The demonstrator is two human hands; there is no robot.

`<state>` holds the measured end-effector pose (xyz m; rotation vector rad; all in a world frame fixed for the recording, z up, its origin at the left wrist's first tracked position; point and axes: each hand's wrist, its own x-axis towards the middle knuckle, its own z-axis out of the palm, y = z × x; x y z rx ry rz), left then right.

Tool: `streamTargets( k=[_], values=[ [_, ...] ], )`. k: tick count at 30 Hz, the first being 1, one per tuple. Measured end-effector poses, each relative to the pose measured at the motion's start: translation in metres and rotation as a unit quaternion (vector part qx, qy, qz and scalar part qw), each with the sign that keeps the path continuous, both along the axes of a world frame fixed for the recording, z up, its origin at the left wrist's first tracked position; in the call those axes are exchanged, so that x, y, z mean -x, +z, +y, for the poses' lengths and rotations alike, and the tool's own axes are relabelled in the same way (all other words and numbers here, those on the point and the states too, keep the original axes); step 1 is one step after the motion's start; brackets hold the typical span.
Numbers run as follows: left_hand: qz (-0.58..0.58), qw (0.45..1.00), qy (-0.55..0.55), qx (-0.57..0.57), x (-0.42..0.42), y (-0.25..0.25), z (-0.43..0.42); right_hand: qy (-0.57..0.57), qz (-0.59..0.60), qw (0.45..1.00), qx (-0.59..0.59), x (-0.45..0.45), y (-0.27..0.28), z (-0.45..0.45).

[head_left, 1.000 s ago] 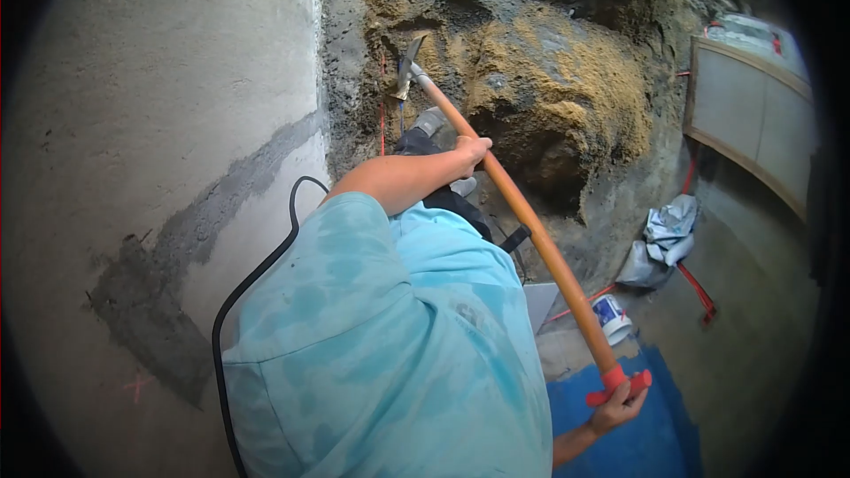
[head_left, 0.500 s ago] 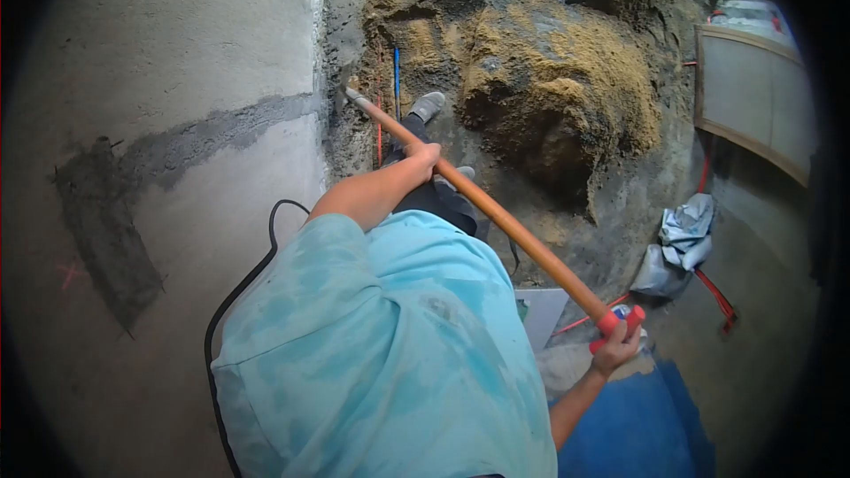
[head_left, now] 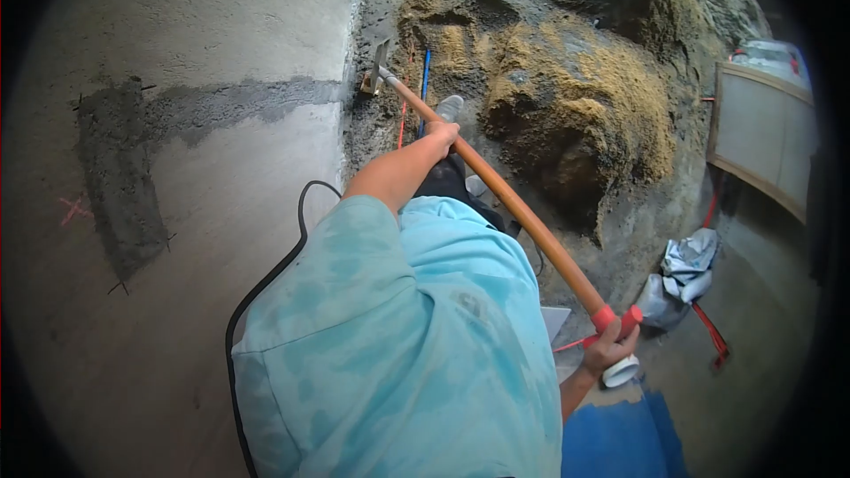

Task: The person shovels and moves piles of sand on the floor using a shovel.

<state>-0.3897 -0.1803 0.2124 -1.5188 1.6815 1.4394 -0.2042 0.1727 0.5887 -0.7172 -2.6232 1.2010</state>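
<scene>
A long tool with an orange-brown shaft (head_left: pixel 522 208), a red T-shaped grip and a flat metal head (head_left: pixel 379 69) slants across my front. My left hand (head_left: pixel 443 133) is closed round the shaft, nearer the metal head. At the lower right my right hand (head_left: pixel 609 350) grips the red cross-handle (head_left: pixel 630 322). The metal head is over dark, gritty ground beside the foot of the wall, partly edge-on. Whether it touches the ground, I cannot tell.
A concrete wall (head_left: pixel 221 168) with dark patches stands left. A sand mound (head_left: pixel 575 115) lies ahead, with blue and red conduits (head_left: pixel 426 75) beside it. At right are a framed screen (head_left: pixel 761 115), silvery bags (head_left: pixel 686 270), a white lid-like round (head_left: pixel 621 371) and a blue floor area (head_left: pixel 620 443).
The tool's head has moved left from beside the sand to the foot of the wall and turned, so its flat metal shows again. Both hands have kept their hold. The view has shifted.
</scene>
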Motion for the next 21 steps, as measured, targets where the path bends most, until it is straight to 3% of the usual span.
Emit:
streamTargets(
  k=[2,6,9,14,15,18,19,21],
  values=[
    [-0.014,0.997,-0.031,0.063,-0.003,-0.029,-0.016,0.000,-0.006,1.000,-0.021,0.019,-0.005,-0.027],
    [-0.072,0.997,-0.029,0.029,0.024,0.062,-0.036,-0.027,-0.067,0.997,0.041,0.054,0.001,-0.033],
    [-0.066,0.998,0.006,0.015,0.032,0.033,-0.043,0.008,-0.011,1.000,0.012,0.085,0.003,-0.036],
    [-0.044,0.999,-0.021,-0.003,0.076,0.074,-0.059,-0.028,-0.051,0.997,0.048,0.102,-0.007,-0.031],
    [-0.056,0.996,0.000,0.074,0.084,0.072,-0.059,-0.034,-0.063,0.997,0.043,0.109,-0.004,-0.041],
    [-0.070,0.997,-0.011,0.031,0.103,0.058,-0.082,-0.046,-0.104,0.993,0.036,0.119,-0.002,-0.074],
    [-0.065,0.997,0.017,0.022,0.101,0.031,-0.085,-0.050,-0.117,0.991,0.035,0.123,-0.002,-0.082],
    [-0.076,0.994,-0.067,0.031,0.089,0.000,-0.097,-0.033,-0.113,0.993,0.012,0.125,-0.001,-0.093]
  ],
)
